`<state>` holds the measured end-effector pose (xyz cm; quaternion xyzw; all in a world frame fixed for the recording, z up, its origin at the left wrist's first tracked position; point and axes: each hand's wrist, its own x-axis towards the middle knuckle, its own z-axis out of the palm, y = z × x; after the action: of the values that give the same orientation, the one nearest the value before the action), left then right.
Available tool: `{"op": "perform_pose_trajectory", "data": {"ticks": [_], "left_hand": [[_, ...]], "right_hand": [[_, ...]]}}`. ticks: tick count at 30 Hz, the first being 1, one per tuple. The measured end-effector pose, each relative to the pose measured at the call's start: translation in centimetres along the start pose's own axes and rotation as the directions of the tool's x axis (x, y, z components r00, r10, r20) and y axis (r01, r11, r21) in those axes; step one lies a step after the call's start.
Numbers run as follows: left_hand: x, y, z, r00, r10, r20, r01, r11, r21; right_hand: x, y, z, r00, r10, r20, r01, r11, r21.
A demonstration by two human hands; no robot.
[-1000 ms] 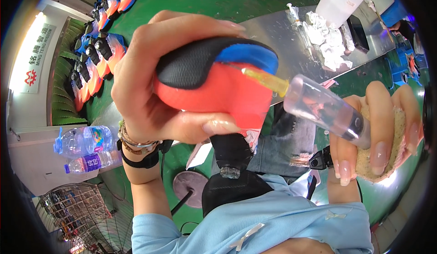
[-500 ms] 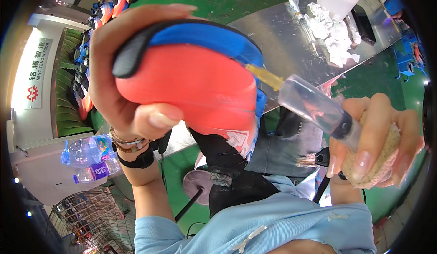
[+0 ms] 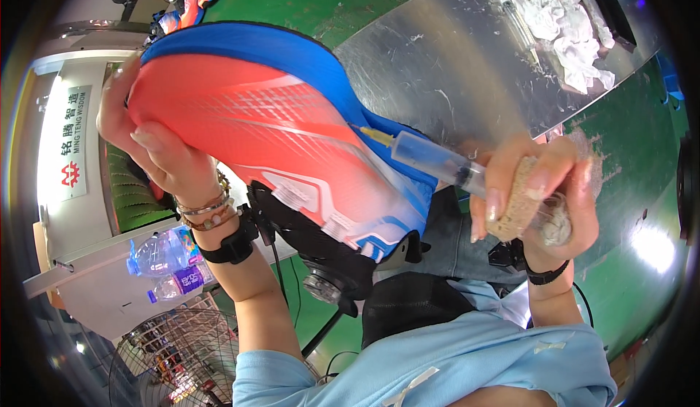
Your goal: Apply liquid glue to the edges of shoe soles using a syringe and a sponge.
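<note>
A coral-red sports shoe (image 3: 240, 115) with a blue sole, a black collar and a round dial lies tilted on its side in the air. My left hand (image 3: 164, 152) is closed round its toe end. A clear syringe (image 3: 426, 159) with a yellow needle hub is gripped in my right hand (image 3: 569, 188). Its needle tip meets the seam between the red upper and the blue sole, about midway along the shoe. The same hand also holds a beige, rough-looking block (image 3: 516, 206) against the syringe's rear end. The plunger end is partly hidden by fingers.
A metal table (image 3: 437, 50) stands beyond the shoe, bearing crumpled white tissues (image 3: 576, 50), another syringe (image 3: 518, 24) and a black box (image 3: 611, 17). Two plastic bottles (image 3: 162, 254) and a wire fan guard (image 3: 175, 356) are at left. More shoes (image 3: 191, 2) stand at upper left.
The shoe has turned, showing more of its side, and its toe has moved left with my left hand. The syringe and my right hand have moved left, the needle now farther along the seam.
</note>
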<state>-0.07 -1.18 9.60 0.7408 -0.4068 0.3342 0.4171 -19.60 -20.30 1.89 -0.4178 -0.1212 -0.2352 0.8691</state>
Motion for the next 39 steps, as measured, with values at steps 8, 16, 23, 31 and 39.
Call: {"op": "perform_pose_trajectory", "data": {"ticks": [8,16,23,31,39], "left_hand": [[0.2,-1.6,1.3,0.997,-0.057,0.058,0.058,0.998,-0.012],[0.2,-3.6,1.5,0.981,-0.186,0.063,0.189,0.981,-0.036],[-1.1,-7.2,0.6,0.942,-0.326,0.075,0.329,0.944,-0.029],[-7.7,-4.6,-1.7,0.834,-0.546,0.083,0.552,0.825,-0.124],[-13.2,-8.0,-5.9,0.528,-0.841,0.121,0.833,0.485,-0.267]], "right_hand": [[-1.8,-0.3,-1.2,0.972,0.227,-0.067,-0.224,0.973,0.047],[-3.9,-1.4,-2.0,0.941,0.324,-0.1,-0.333,0.939,-0.085],[-4.7,-1.2,-2.5,0.925,0.354,-0.14,-0.368,0.925,-0.093],[-3.8,0.7,-1.5,0.955,0.25,-0.159,-0.28,0.936,-0.215],[-1.7,1.7,-0.9,0.935,0.317,-0.16,-0.346,0.915,-0.207]]}}
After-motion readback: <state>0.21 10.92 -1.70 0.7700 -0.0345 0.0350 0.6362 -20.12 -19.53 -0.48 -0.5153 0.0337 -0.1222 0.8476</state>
